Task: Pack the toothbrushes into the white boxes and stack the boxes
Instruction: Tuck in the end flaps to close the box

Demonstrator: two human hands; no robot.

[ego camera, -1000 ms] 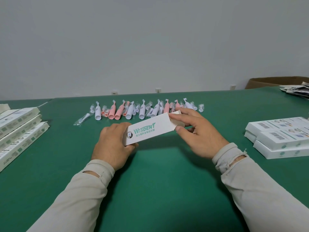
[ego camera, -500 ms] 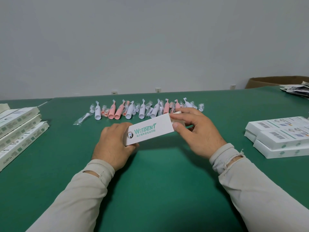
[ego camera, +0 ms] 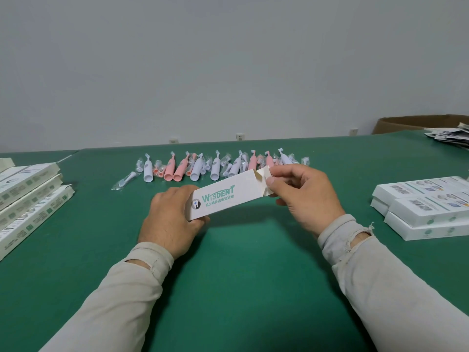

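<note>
A white box (ego camera: 223,196) with green "WISDENT" lettering is held between both hands just above the green table (ego camera: 228,275). My left hand (ego camera: 172,217) grips its near left end. My right hand (ego camera: 302,196) pinches the flap at its far right end, which stands folded open. Behind the box lies a row of pink and white toothbrushes (ego camera: 215,167), with several brush heads in clear wrappers among them. Whether anything is inside the held box is hidden.
Flat white boxes (ego camera: 28,196) lie in an overlapping pile at the left edge. A stack of closed white boxes (ego camera: 426,209) sits at the right. A brown carton (ego camera: 416,123) and a heap of leaflets (ego camera: 451,135) are at the far right.
My right hand has pulled the flap at the box's right end open; it was folded shut against the box before. The left hand and box have hardly moved.
</note>
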